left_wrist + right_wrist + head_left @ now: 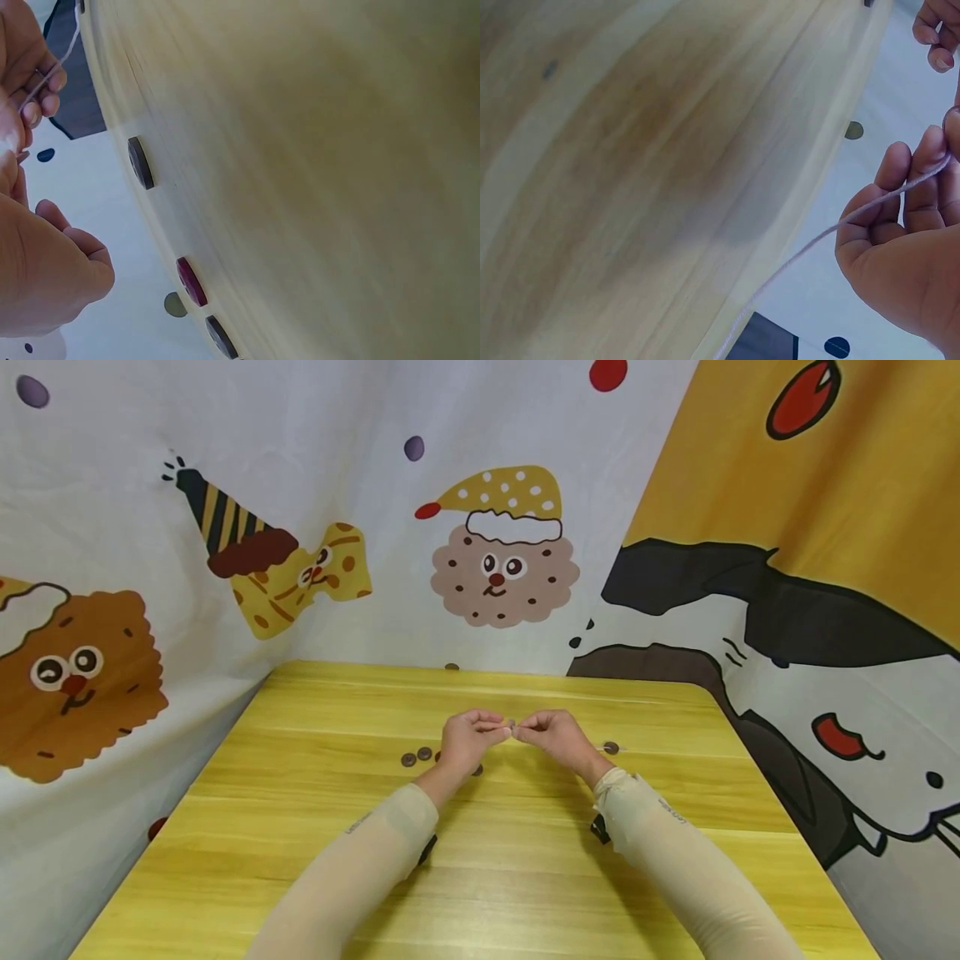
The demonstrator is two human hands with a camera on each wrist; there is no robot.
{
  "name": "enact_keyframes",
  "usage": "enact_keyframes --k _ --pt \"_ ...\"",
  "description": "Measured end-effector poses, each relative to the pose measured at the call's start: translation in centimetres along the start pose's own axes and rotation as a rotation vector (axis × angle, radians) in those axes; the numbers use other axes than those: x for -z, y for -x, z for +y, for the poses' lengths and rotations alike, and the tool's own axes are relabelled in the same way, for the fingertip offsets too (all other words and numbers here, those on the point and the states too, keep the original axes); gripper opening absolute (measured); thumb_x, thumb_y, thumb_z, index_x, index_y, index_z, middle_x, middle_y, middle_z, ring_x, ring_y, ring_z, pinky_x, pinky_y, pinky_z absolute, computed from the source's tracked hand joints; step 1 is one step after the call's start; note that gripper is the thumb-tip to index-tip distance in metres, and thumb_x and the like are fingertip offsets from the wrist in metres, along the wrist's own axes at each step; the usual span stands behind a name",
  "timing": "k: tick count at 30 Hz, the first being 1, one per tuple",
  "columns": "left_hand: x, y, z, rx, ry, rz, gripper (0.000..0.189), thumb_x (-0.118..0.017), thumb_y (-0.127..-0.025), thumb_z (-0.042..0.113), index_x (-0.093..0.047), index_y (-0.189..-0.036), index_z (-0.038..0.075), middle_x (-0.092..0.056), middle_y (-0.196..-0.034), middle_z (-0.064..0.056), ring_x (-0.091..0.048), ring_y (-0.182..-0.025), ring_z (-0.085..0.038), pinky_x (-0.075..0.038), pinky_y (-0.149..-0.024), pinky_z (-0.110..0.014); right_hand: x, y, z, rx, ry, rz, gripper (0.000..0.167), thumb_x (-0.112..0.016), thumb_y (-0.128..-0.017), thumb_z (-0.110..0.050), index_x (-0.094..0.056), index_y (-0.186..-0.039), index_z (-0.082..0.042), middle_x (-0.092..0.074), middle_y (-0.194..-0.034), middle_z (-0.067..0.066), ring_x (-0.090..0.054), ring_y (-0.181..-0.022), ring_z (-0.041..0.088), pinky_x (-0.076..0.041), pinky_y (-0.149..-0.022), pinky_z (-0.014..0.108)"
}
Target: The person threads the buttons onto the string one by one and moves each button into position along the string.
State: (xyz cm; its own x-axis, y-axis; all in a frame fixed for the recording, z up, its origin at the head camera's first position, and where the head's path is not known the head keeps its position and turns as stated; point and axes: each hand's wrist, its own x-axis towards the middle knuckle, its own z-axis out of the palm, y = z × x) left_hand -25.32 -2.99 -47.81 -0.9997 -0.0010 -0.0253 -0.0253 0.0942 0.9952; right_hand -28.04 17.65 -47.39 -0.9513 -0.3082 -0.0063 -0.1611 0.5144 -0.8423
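Above the table, my left hand (467, 740) and right hand (553, 737) meet fingertip to fingertip. A small brown button (512, 723) is pinched between the left thumb and fingers, mostly hidden. The right hand pinches a thin pale string (804, 250) near its end, right at the button. That string runs across the right palm and down toward the table in the right wrist view. Right of the right hand, another dark button (611, 748) lies on the table with the string at it. In the left wrist view, the left hand (52, 266) shows its outer fingers curled.
Several loose buttons lie on the wood-grained table (510, 877) around the left forearm, among them a brown button (408, 760) and a reddish button (191, 282). Behind the table's far edge hangs a cartoon-printed cloth (375, 610).
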Motion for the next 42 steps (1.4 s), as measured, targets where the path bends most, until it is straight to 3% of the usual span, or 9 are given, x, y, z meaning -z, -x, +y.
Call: enact_keyframes --k 5,13,18,25,29,32,35,39,42 --pt "-0.05 0.02 0.07 -0.024 -0.023 0.003 0.030 -0.088 -0.091 0.019 -0.079 -0.118 0.007 -0.084 -0.105 -0.004 -0.077 -0.096 -0.018 -0.064 -0.088 -0.036 0.14 0.04 0.15 -0.017 0.006 -0.008 0.029 -0.077 -0.100 -0.042 -0.082 -0.109 -0.015 -0.080 -0.111 0.001 -0.070 -0.101 0.019 -0.057 -0.090 0.035" --pt "-0.27 0.05 -0.23 -0.091 -0.121 0.012 0.024 -0.088 -0.091 0.019 -0.080 -0.113 0.013 -0.084 -0.105 -0.001 -0.073 -0.088 -0.013 -0.057 -0.071 -0.028 0.18 0.04 0.22 -0.024 0.018 -0.028 0.036 -0.072 -0.104 -0.041 -0.080 -0.114 -0.007 -0.079 -0.111 0.005 -0.061 -0.091 0.020 -0.050 -0.081 0.033" --pt "-0.49 -0.02 -0.35 -0.127 -0.187 -0.002 0.028 -0.086 -0.093 0.020 -0.078 -0.117 0.010 -0.083 -0.104 -0.001 -0.072 -0.090 -0.019 -0.049 -0.065 -0.025 0.27 0.02 0.42 -0.033 0.017 -0.033 0.032 -0.073 -0.103 -0.041 -0.080 -0.114 -0.012 -0.079 -0.113 0.005 -0.068 -0.101 0.027 -0.055 -0.087 0.037" --pt "-0.68 0.11 -0.26 -0.131 -0.222 -0.034 0.031 -0.086 -0.093 0.021 -0.076 -0.120 0.010 -0.083 -0.105 -0.002 -0.075 -0.099 -0.024 -0.057 -0.073 -0.031 0.23 0.05 0.54 0.028 0.008 -0.046 0.024 -0.073 -0.104 -0.030 -0.077 -0.125 -0.018 -0.079 -0.118 0.005 -0.073 -0.108 0.022 -0.060 -0.099 0.046" --pt "-0.59 0.16 -0.37 -0.076 -0.174 -0.065 0.033 -0.082 -0.097 0.023 -0.074 -0.126 0.009 -0.082 -0.112 -0.005 -0.077 -0.104 -0.023 -0.062 -0.080 -0.033 0.11 0.12 0.55 0.077 0.036 -0.030 0.017 -0.073 -0.104 -0.021 -0.079 -0.119 -0.016 -0.080 -0.115 0.004 -0.074 -0.104 0.017 -0.063 -0.094 0.039" --pt "-0.50 0.08 -0.38 0.009 -0.098 -0.070 0.030 -0.076 -0.102 0.025 -0.073 -0.128 0.010 -0.081 -0.116 -0.009 -0.076 -0.107 -0.029 -0.056 -0.071 -0.030 -0.08 0.15 0.54 0.125 0.081 -0.003 0.014 -0.074 -0.103 -0.019 -0.080 -0.115 -0.016 -0.080 -0.110 0.002 -0.073 -0.098 0.014 -0.062 -0.086 0.035" --pt "-0.43 -0.05 -0.20 0.109 -0.041 -0.065 0.034 -0.075 -0.103 0.026 -0.070 -0.132 0.009 -0.079 -0.121 -0.012 -0.073 -0.113 -0.033 -0.052 -0.076 -0.034 -0.31 0.13 0.49 0.182 0.146 0.022 0.011 -0.075 -0.101 -0.020 -0.081 -0.111 -0.019 -0.081 -0.107 -0.001 -0.071 -0.094 0.012 -0.060 -0.082 0.030" --pt "-0.39 -0.21 0.10 0.215 -0.003 -0.076 0.047 -0.081 -0.098 0.025 -0.066 -0.139 0.008 -0.076 -0.126 -0.013 -0.068 -0.125 -0.032 -0.053 -0.107 -0.050 -0.45 0.22 0.42 0.234 0.197 0.037 0.010 -0.077 -0.100 -0.020 -0.082 -0.108 -0.022 -0.081 -0.107 -0.004 -0.071 -0.094 0.011 -0.060 -0.082 0.029" --pt "-0.42 -0.38 0.25 0.239 -0.001 -0.083 0.050 -0.082 -0.097 0.025 -0.064 -0.140 0.008 -0.076 -0.127 -0.012 -0.067 -0.128 -0.033 -0.048 -0.116 -0.057 -0.46 0.29 0.41 0.244 0.201 0.034 0.010 -0.077 -0.100 -0.018 -0.082 -0.108 -0.022 -0.081 -0.106 -0.005 -0.072 -0.095 0.011 -0.060 -0.082 0.030"
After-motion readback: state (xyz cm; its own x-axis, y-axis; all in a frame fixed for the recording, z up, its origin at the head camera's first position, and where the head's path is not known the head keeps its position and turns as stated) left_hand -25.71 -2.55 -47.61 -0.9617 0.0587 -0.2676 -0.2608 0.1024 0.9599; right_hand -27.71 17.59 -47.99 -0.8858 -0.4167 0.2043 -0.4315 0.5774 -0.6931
